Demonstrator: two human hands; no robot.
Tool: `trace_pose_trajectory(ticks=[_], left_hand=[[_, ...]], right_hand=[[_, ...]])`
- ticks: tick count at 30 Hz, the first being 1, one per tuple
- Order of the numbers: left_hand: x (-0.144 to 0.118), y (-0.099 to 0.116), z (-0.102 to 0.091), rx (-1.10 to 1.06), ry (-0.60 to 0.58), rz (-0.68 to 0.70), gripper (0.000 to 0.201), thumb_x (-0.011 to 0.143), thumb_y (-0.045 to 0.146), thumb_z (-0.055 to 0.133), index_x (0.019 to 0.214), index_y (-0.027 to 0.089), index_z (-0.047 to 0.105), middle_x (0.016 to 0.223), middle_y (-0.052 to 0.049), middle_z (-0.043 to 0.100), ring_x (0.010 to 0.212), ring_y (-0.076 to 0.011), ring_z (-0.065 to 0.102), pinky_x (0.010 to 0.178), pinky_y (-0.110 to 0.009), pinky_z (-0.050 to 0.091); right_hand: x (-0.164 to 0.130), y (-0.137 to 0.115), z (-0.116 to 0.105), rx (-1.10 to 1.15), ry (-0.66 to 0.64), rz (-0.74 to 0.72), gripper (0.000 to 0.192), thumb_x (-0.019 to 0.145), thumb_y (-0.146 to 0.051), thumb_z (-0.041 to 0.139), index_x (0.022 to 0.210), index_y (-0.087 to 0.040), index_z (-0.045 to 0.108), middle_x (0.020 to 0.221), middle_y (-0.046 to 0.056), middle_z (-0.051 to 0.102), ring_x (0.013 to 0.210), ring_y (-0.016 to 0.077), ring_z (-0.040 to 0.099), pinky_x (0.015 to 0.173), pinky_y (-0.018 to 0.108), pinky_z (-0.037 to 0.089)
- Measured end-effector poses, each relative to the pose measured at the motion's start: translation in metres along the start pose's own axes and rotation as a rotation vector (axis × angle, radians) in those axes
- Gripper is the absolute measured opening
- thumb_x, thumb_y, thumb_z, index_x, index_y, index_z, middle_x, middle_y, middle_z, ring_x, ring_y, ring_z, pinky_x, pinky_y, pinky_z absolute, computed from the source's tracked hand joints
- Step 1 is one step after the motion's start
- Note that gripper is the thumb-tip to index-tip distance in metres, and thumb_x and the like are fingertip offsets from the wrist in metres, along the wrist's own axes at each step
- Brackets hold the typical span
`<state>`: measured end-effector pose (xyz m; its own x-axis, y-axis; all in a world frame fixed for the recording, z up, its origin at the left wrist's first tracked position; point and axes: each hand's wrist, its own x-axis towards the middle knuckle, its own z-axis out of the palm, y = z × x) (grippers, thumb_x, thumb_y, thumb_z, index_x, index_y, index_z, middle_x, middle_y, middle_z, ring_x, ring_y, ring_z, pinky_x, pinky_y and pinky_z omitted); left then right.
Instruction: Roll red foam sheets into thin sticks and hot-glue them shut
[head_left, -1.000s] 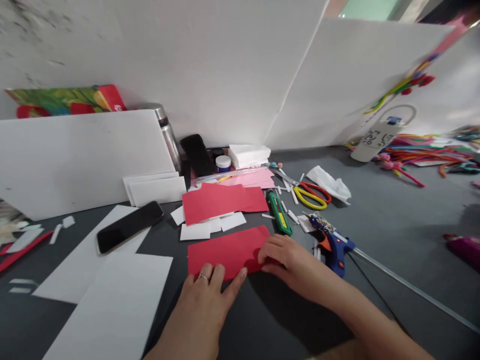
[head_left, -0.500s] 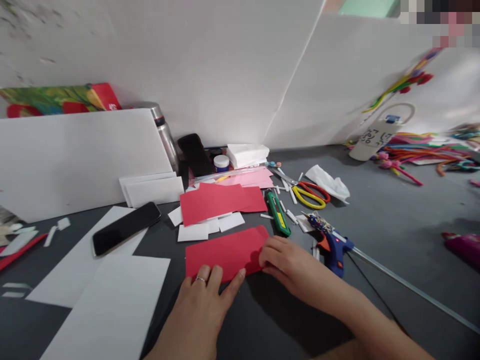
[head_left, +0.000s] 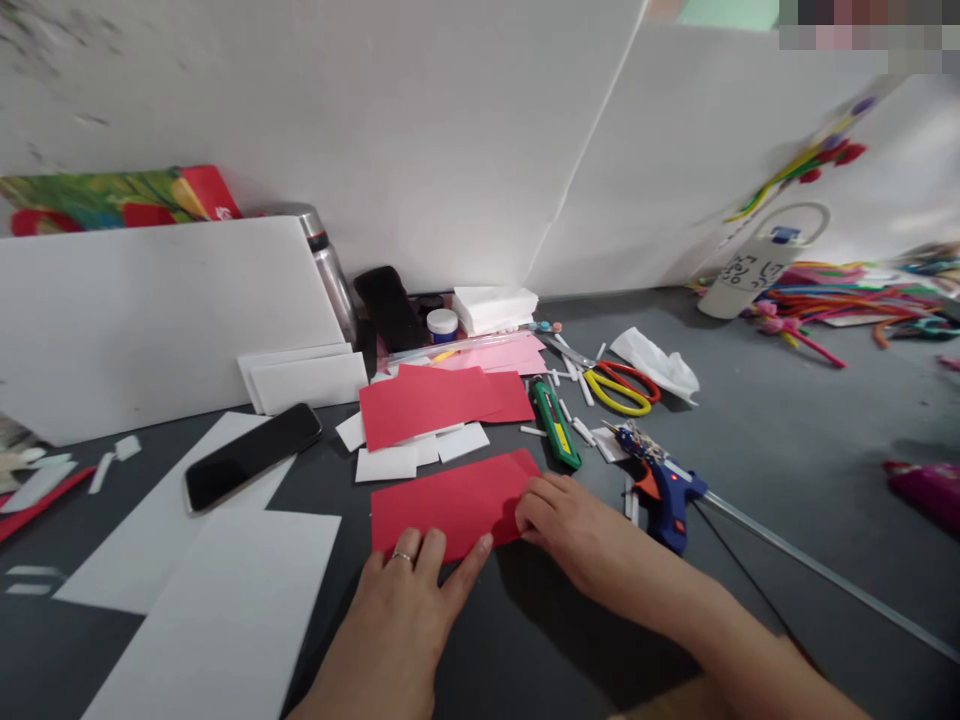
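A folded piece of red paper [head_left: 442, 500] lies on the dark table in front of me. My left hand [head_left: 405, 590] rests on its near left edge, fingertips pressing on top and the thumb stretched along the lower edge. At the near right corner, my right hand [head_left: 566, 530] is closed with its fingers curled around the edge of the paper. The right thumb is partly hidden. Just beyond lie more red paper pieces [head_left: 427, 405] over white cards [head_left: 386, 464]. A green box cutter [head_left: 556, 425] lies close past my right hand.
A blue glue gun [head_left: 675, 505] with a long glue stick lies at right, its cord trailing. Scissors [head_left: 622, 390] and crumpled tissue [head_left: 656, 365] sit behind. White sheets [head_left: 217, 620] and a phone [head_left: 251, 460] are at left. A bottle [head_left: 750, 275] stands far right.
My right hand has shifted very slightly left along the edge of the red paper. My left hand stays in place.
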<state>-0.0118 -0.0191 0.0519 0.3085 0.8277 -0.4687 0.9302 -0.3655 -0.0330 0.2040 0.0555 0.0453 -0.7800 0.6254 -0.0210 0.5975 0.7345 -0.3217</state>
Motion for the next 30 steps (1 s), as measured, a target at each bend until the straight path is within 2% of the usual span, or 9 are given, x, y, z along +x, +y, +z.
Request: trace_pose_trajectory(ticks=[4,9,20,30], left_hand=[[0.0006,-0.0005,0.0027,0.019,0.015,0.004,0.12,0.055,0.002,0.068,0.157,0.038,0.016,0.133,-0.015,0.052,0.116,-0.0378,0.051,0.088,-0.053,0.048],[0.0011,-0.0011,0.0042,0.027,0.014,0.011,0.127,0.049,-0.002,0.066,0.157,0.039,0.013,0.134,-0.015,0.052,0.115,-0.0382,0.051,0.087,-0.052,0.048],[0.0001,-0.0013,0.0,-0.028,0.008,0.013,0.123,0.052,-0.001,0.067,0.156,0.039,0.017,0.136,-0.016,0.051,0.118,-0.0392,0.05,0.09,-0.055,0.047],[0.0,-0.0005,0.0014,0.011,0.02,0.008,0.12,0.055,0.011,0.074,0.156,0.04,0.017,0.13,-0.014,0.052,0.115,-0.0369,0.05,0.087,-0.051,0.047]], right_hand=[[0.0011,-0.0009,-0.0009,0.01,-0.006,0.016,0.015,0.096,-0.008,0.046,0.088,-0.018,0.054,0.095,0.008,0.06,0.086,0.0208,0.053,0.083,0.036,0.041],[0.0015,-0.0004,-0.0027,0.036,-0.048,0.046,0.015,0.095,-0.007,0.045,0.089,-0.018,0.054,0.097,0.007,0.06,0.087,0.0204,0.054,0.086,0.038,0.04],[0.0023,-0.0022,-0.0048,0.173,-0.011,0.053,0.018,0.093,-0.004,0.044,0.087,-0.019,0.053,0.093,0.006,0.058,0.087,0.0194,0.052,0.081,0.032,0.041],[0.0041,-0.0041,-0.0015,0.192,0.01,0.089,0.015,0.095,-0.007,0.047,0.089,-0.019,0.055,0.097,0.006,0.058,0.09,0.0194,0.053,0.086,0.035,0.041]])
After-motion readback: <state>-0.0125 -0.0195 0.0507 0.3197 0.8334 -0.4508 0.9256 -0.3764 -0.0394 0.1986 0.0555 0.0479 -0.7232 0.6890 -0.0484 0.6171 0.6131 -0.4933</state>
